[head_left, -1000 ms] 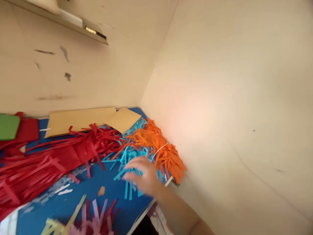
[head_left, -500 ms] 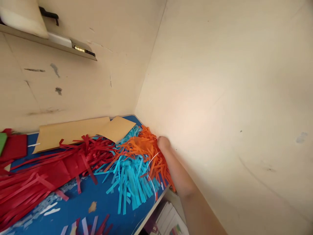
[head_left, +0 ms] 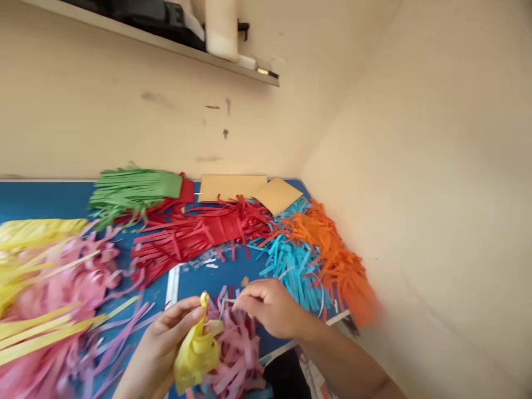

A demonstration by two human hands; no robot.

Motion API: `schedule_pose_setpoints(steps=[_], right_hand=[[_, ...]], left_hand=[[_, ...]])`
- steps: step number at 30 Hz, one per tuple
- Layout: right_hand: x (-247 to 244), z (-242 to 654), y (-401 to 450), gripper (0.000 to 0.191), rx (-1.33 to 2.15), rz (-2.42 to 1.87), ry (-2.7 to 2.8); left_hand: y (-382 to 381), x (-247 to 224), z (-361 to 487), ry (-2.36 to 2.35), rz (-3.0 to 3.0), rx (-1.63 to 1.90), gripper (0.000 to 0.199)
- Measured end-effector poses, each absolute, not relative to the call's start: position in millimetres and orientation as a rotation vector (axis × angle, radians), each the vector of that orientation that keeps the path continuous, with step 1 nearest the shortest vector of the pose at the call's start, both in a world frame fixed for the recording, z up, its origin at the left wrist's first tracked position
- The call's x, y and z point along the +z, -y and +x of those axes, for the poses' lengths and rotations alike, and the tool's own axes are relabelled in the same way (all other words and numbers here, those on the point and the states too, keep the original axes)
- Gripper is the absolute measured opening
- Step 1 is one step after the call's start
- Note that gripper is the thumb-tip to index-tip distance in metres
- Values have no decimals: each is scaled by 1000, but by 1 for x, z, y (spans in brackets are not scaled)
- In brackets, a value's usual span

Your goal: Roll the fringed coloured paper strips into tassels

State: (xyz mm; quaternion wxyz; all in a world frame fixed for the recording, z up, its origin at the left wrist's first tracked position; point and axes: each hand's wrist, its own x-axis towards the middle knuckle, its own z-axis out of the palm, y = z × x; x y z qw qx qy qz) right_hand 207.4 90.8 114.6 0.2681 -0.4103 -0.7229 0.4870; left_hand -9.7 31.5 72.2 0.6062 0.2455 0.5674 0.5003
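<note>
1. Well, the blue desk holds red paper fringe and other bright heaps.
2. Near, the left hand clamps a twisted yellow paper.
3. The right hand pinches together above pink paper strips; holding anything? Cannot tell.
4. Pulling hard could rip thin paper.

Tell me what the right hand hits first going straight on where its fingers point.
The right hand would most likely meet the twisted yellow paper held in the left hand first, though depth is hard to judge.
</note>
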Motion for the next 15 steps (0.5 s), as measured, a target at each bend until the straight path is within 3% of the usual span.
schedule_pose_setpoints(steps=[5,15], right_hand=[[107,163,-79,26,1298,-1079,2003],[108,156,-80,27,1062,-1101,2183]], left_hand=[[-26,80,-9,-1266,483,1136,49],[-19,74,-15,-1349,706,1179,39]])
